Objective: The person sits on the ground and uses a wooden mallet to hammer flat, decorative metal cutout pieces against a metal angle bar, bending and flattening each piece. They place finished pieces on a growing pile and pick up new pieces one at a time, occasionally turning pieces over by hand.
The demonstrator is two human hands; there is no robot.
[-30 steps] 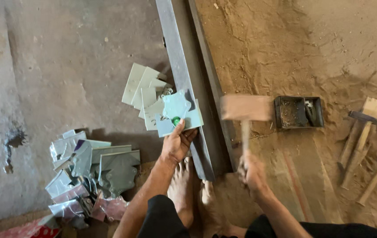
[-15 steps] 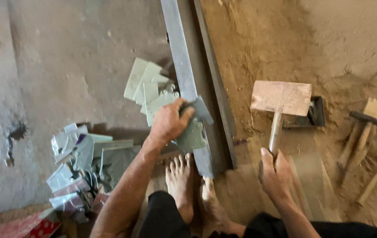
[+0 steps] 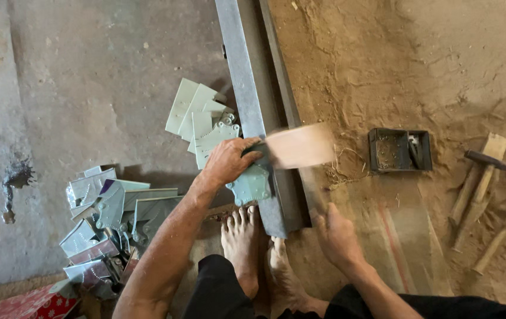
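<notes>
Head view, looking down. A long grey metal beam [image 3: 247, 88] runs from 12 o'clock down to the centre, dividing a concrete floor [image 3: 58, 88] on the left from sandy ground [image 3: 412, 59] on the right. At 9 o'clock from the beam's near end, a fan of pale green sheet-metal pieces [image 3: 197, 115] lies flat against it. At 8 o'clock sits a jumbled heap of bent grey-green pieces [image 3: 114, 218]. At 3 o'clock a small dark open metal box [image 3: 399, 150] rests in the sand, and beyond it several wooden-handled hammers [image 3: 489, 189] lie together. Two bare feet [image 3: 253, 242] stand at the beam's near end.

The left hand [image 3: 226, 160] presses flat, fingers curled, on a pale green metal piece [image 3: 253, 184] laid on the beam's top edge; the piece has a lobed outline and small holes. The right hand [image 3: 337, 236] is closed round the handle of a wooden mallet [image 3: 300, 146], whose blocky head is blurred, just above the beam at 1 o'clock from the piece.
</notes>
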